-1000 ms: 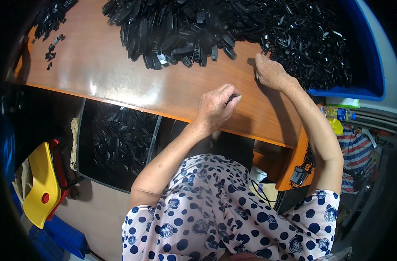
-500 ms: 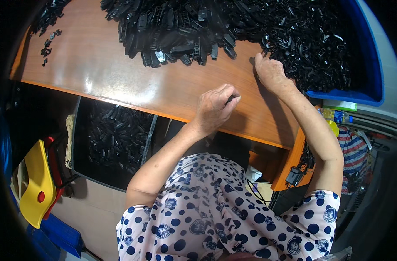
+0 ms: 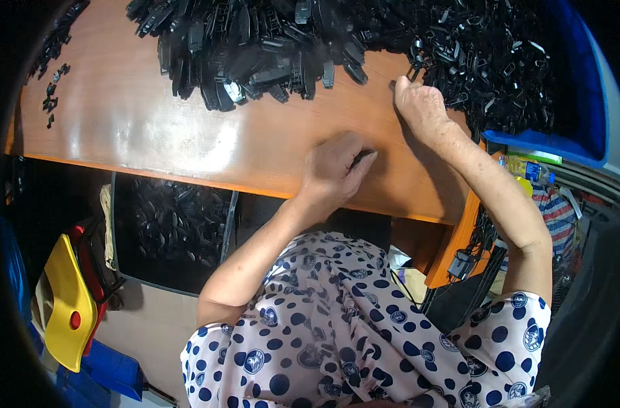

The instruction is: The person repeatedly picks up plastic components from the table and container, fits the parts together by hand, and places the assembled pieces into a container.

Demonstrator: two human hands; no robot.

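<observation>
My left hand (image 3: pixel 332 166) is closed above the near part of the wooden table (image 3: pixel 276 136), its fingers curled round a small black plastic part (image 3: pixel 358 158). Most of that part is hidden, and the hand is slightly blurred. Farther off to the right, my right hand (image 3: pixel 424 107) is pinched at the edge of a pile of small black buckle-like parts (image 3: pixel 487 68). A dark piece (image 3: pixel 415 72) shows at its fingertips, too small to make out. Left of this pile lies a heap of longer black plastic parts (image 3: pixel 255 61).
Blue tray (image 3: pixel 599 102) borders the right pile. Several loose black bits (image 3: pixel 50 102) lie at the table's left. Below the front edge stands a dark bin (image 3: pixel 174 265) holding black parts. A yellow chair part (image 3: pixel 69 306) is at lower left; a bottle (image 3: pixel 531 170) lies at right.
The whole view has shifted a little. My left hand has turned slightly, showing more of the black part. My right hand stays at the small-part pile's edge.
</observation>
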